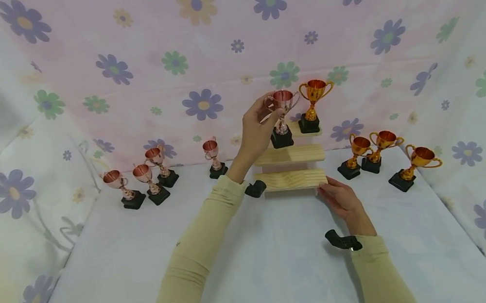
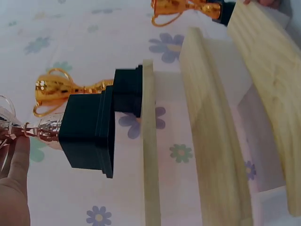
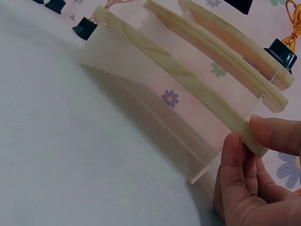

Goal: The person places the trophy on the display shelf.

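Observation:
My left hand (image 1: pixel 256 129) pinches a rose-gold trophy (image 1: pixel 282 100) by its stem and cup. Its black base (image 2: pixel 89 131) hangs beside the top step of a small three-step wooden stand (image 1: pixel 290 180), and the left wrist view shows a gap between base and wood. On the right end of that top step stands a gold trophy (image 1: pixel 315 91). Low down, my right hand (image 1: pixel 343 201) grips the right end of the bottom step (image 3: pixel 188 84) between thumb and fingers. Clear side panels hold the steps up.
Several rose-gold trophies, among them a lone one (image 1: pixel 211 150), stand left of the stand on the white tabletop (image 1: pixel 271 266). To the right are three gold trophies, the outermost (image 1: pixel 422 156) nearest the side cloth. A flowered cloth (image 1: pixel 148 38) hangs behind.

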A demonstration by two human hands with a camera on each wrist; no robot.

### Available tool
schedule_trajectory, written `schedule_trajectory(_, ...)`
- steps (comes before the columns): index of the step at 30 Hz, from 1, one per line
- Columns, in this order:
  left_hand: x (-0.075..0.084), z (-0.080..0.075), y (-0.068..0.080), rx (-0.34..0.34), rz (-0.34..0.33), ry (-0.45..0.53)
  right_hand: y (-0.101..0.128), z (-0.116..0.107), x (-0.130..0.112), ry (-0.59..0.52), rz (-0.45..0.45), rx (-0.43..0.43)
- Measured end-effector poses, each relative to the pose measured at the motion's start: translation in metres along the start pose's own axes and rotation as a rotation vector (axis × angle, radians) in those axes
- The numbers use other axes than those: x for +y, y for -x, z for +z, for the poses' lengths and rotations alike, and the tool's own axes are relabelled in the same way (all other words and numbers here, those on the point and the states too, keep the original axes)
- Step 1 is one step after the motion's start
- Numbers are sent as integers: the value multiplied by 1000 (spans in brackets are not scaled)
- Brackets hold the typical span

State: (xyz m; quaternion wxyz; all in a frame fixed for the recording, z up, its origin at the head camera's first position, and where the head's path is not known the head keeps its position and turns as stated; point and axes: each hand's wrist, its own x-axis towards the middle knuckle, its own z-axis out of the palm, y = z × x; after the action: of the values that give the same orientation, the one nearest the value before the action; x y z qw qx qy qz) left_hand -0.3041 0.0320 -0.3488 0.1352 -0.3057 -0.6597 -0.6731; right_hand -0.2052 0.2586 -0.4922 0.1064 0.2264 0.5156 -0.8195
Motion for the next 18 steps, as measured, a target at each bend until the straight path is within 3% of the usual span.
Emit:
schedule_trajectory(6,-10,2,-27,65,0,23,-2,-2,2,30,-27,-4)
schedule_trajectory(9,-9,5,-35,62,-8,43,-2,-2,2,30,-30,0)
schedule_trajectory(18,-10,9,-35,-9,-105,37,-2,-1,3,29,-27,-4)
